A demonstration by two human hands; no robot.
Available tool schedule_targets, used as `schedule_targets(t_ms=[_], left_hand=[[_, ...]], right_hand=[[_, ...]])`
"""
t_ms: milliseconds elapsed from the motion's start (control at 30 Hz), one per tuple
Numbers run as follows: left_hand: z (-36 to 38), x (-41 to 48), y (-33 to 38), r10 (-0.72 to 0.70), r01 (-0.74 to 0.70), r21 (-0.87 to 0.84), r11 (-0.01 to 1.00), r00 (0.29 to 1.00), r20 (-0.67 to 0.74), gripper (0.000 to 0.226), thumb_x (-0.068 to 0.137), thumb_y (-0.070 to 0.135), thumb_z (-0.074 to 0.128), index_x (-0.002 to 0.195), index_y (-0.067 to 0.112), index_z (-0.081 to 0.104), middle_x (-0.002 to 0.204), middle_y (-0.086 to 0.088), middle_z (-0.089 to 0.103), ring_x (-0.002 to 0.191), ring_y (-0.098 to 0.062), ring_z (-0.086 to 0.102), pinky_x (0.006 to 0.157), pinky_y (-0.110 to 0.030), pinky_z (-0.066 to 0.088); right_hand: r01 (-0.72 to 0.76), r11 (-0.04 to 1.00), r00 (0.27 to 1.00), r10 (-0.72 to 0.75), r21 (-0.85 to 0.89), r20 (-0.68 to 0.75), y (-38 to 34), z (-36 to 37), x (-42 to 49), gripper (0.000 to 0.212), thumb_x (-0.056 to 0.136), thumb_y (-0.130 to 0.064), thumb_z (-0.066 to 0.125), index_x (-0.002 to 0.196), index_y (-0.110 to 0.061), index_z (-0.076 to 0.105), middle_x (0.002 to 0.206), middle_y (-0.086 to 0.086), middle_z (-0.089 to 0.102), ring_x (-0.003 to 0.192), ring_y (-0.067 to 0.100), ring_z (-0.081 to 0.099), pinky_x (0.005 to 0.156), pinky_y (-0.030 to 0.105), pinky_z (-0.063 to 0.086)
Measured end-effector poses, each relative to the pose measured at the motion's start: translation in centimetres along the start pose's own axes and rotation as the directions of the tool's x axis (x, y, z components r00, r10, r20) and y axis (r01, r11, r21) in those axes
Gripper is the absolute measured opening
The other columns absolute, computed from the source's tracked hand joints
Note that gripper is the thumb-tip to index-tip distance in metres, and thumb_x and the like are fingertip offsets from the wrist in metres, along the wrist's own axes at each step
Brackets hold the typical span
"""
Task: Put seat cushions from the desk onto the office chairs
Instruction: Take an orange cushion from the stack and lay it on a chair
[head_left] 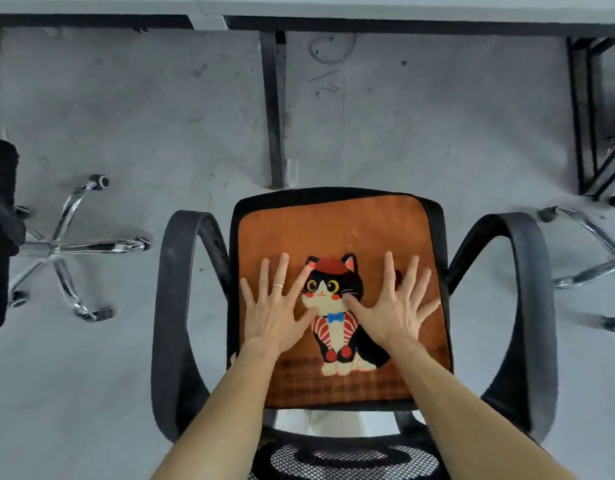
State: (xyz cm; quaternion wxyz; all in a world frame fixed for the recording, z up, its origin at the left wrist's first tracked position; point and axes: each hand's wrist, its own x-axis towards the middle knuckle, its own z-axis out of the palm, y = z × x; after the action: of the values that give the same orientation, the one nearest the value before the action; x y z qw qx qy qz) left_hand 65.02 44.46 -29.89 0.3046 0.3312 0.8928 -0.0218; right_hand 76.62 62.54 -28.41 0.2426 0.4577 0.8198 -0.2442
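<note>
Cushion pressed flat on the chair seat, centre of the frame.

The tabletop (368, 3) runs along the top edge, and no other cushion shows on the strip in view. Below it the chair (181, 306) fills the lower middle, and the orange cat cushion (334, 230) lies on its seat between the armrests. The left hand (276, 317) and right hand (392, 313) rest on it either side of the cat, palms down, fingers straight and spread, gripping nothing; a ring (277, 286) sits on the left. To finish well, I would stroke outward from the middle to take out ripples. The black seat rim looks wider at the left, so a small slide that way should square the cushion. More chair bases (56, 247) stand at both sides.
</note>
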Motion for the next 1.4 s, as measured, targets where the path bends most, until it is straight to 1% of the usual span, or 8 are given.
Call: schedule_targets(t_ms=[200,433,700,800,900,1000,1167,1400], left_hand=[[1.9,-7.4,1.4,-0.091,0.083,0.042,0.996,0.957,0.277,0.116,0.073,0.084,0.052,0.145,0.048,-0.031,0.147,0.001,-0.053,0.141,-0.038,-0.039,0.107,-0.077,-0.002],[3.5,-7.7,-0.8,-0.074,-0.007,0.185,0.983,0.900,0.429,0.142,0.060,0.082,0.069,0.138,0.044,-0.044,0.141,-0.002,-0.058,0.133,-0.039,-0.049,0.105,-0.080,0.007],[3.6,-7.2,-0.7,-0.064,-0.030,0.199,0.980,0.891,0.450,0.143,0.059,0.083,0.068,0.135,0.044,-0.047,0.139,-0.002,-0.060,0.130,-0.038,-0.052,0.106,-0.079,0.005],[2.7,-7.5,-1.1,-0.028,-0.039,0.147,0.988,0.903,0.428,0.128,0.069,0.081,0.062,0.140,0.048,-0.039,0.145,0.003,-0.055,0.136,-0.035,-0.046,0.108,-0.076,0.005],[1.2,-7.4,-1.1,-0.045,0.059,-0.071,0.996,0.983,0.177,0.087,0.089,0.071,0.046,0.154,0.045,-0.005,0.165,0.003,-0.017,0.152,-0.029,-0.007,0.117,-0.064,0.016],[-0.3,-6.5,-0.9,-0.415,0.345,-0.404,0.847,0.905,-0.098,0.072,0.095,0.047,0.054,0.154,0.022,0.020,0.157,-0.013,0.031,0.138,-0.032,0.038,0.111,-0.050,0.039],[-0.1,-5.4,-2.0,-0.658,0.661,-0.446,0.604,0.729,0.188,0.050,0.100,0.027,0.047,0.142,0.002,0.034,0.139,-0.020,0.047,0.124,-0.038,0.049,0.102,-0.050,0.044],[0.4,-5.0,-2.7,-0.615,0.557,-0.464,0.688,0.788,0.035,0.033,0.093,0.001,0.052,0.123,0.008,0.041,0.132,-0.013,0.047,0.099,-0.033,0.057,0.067,-0.043,0.049]], right_hand=[[-0.337,0.941,0.897,0.325,-0.012,0.301,3.6,1.8,-7.0,0.144,0.057,-0.087,0.067,0.142,-0.044,-0.040,0.151,0.007,-0.049,0.145,0.042,-0.031,0.108,0.079,0.005],[-0.195,0.969,0.893,0.239,-0.152,0.380,5.2,2.6,-6.7,0.161,0.055,-0.071,0.084,0.137,-0.034,-0.049,0.145,0.016,-0.053,0.141,0.055,-0.028,0.104,0.076,0.028],[-0.192,0.967,0.906,0.239,-0.165,0.348,4.9,3.1,-6.2,0.163,0.056,-0.061,0.090,0.137,-0.034,-0.049,0.144,0.017,-0.054,0.140,0.056,-0.030,0.104,0.076,0.029],[-0.196,0.961,0.907,0.253,-0.194,0.337,4.8,2.1,-6.3,0.148,0.058,-0.081,0.073,0.144,-0.036,-0.039,0.154,0.018,-0.040,0.145,0.054,-0.018,0.109,0.074,0.022],[-0.276,0.961,0.953,0.278,-0.029,0.120,4.3,0.2,-6.1,0.102,0.076,-0.081,0.051,0.154,-0.031,0.010,0.162,0.023,0.009,0.147,0.047,0.013,0.116,0.063,0.020],[-0.331,0.908,0.933,0.356,0.257,-0.057,4.7,-1.8,-4.8,0.081,0.091,-0.051,0.056,0.153,-0.011,0.024,0.157,0.019,0.026,0.145,0.038,0.021,0.117,0.054,0.025],[-0.431,0.809,0.885,0.466,0.400,0.010,7.2,-2.1,-3.0,0.057,0.096,-0.031,0.054,0.145,-0.005,0.039,0.153,0.018,0.030,0.140,0.038,0.030,0.113,0.053,0.034],[-0.511,0.780,0.843,0.537,0.360,0.033,7.3,-1.6,-2.6,0.045,0.099,-0.024,0.050,0.136,0.000,0.038,0.144,0.023,0.037,0.131,0.045,0.040,0.103,0.056,0.040]])
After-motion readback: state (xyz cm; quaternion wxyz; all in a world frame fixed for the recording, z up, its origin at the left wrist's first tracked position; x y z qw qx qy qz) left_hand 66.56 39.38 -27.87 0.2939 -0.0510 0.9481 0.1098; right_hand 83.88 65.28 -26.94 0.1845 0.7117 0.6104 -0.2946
